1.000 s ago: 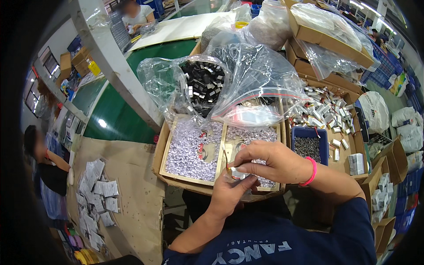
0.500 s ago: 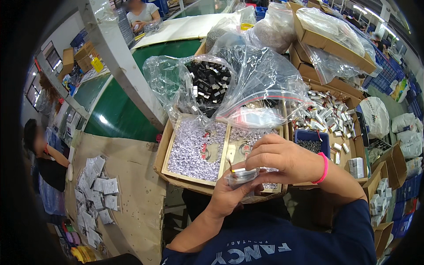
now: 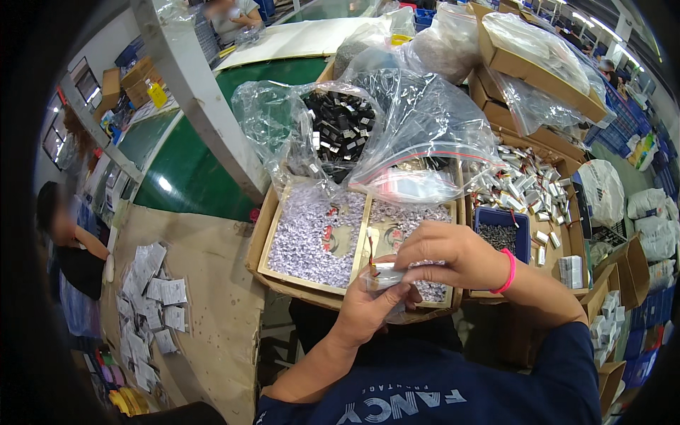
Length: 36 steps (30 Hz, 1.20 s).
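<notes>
My left hand [image 3: 363,312] is closed around a small clear plastic bag [image 3: 389,285], thumb pressed against its front. A silver battery pack [image 3: 384,269] with thin red and dark wires shows at the top of the bag; I cannot tell how far inside it sits. From the right, my right hand [image 3: 453,256], with a pink band on the wrist, pinches the bag's upper edge beside the battery. Its fingertips are partly hidden. Both hands are held over the near edge of a wooden divided tray [image 3: 363,244] of small pale pieces.
Behind the tray stands an open bag of black parts [image 3: 341,131]. At right are a blue bin [image 3: 522,234] of small dark parts and a carton of silver batteries [image 3: 520,180]. Packed pouches [image 3: 150,297] lie on the left table. A metal post [image 3: 198,99] rises nearby; a person's arm [image 3: 93,244] is at far left.
My right hand has shifted slightly, its fingers lower and closer around the bag. The battery's wires now stand more upright. The person at far left has moved an arm slightly.
</notes>
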Available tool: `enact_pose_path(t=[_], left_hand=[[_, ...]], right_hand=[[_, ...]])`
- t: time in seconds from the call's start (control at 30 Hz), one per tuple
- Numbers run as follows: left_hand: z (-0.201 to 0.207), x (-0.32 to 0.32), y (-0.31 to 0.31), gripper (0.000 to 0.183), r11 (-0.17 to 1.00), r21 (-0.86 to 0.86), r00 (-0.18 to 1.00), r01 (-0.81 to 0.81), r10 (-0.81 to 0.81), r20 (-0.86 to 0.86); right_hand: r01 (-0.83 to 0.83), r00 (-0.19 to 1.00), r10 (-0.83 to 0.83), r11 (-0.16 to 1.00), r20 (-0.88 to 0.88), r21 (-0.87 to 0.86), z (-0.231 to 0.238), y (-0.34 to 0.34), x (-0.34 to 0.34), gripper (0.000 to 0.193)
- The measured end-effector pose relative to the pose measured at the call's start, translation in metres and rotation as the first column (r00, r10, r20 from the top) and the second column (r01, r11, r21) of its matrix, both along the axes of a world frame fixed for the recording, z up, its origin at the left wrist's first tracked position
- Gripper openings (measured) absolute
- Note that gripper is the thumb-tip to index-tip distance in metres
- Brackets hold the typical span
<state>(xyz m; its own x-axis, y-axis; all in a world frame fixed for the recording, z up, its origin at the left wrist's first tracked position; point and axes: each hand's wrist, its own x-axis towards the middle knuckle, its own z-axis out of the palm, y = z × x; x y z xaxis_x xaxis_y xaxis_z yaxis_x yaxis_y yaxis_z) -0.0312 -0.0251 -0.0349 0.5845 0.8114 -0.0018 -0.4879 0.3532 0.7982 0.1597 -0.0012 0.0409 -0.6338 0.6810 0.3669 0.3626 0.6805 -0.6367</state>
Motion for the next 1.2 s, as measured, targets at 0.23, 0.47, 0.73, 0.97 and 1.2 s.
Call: enact_pose_path(t=[0.23,0.47,0.73,0.97,1.2], left_hand=[[-0.002,0.001,0.001,0.032,0.999,0.046,1.000,0.004,-0.005,0.016],[0.000,-0.002,-0.002,0.039,0.992,0.119,0.999,0.031,-0.030,-0.015],[0.001,-0.004,-0.002,0.049,0.987,0.011,0.984,0.158,-0.159,0.086],[0.004,-0.006,0.000,0.050,0.987,-0.010,0.985,0.163,-0.163,0.053],[0.001,-0.007,0.002,0.043,0.979,0.016,0.978,0.203,-0.203,0.052]], right_hand=[[-0.021,0.999,0.012,0.980,0.043,0.199,0.003,-0.002,-0.006,0.023],[-0.065,0.983,0.012,0.954,0.181,0.291,0.028,-0.013,-0.006,0.022],[-0.077,0.991,0.049,0.969,0.124,0.236,0.024,-0.010,-0.005,0.023],[0.024,0.996,-0.046,0.963,0.074,0.267,0.026,-0.004,-0.002,0.017],[-0.027,0.994,0.011,0.988,0.110,0.152,0.038,0.000,-0.004,0.025]])
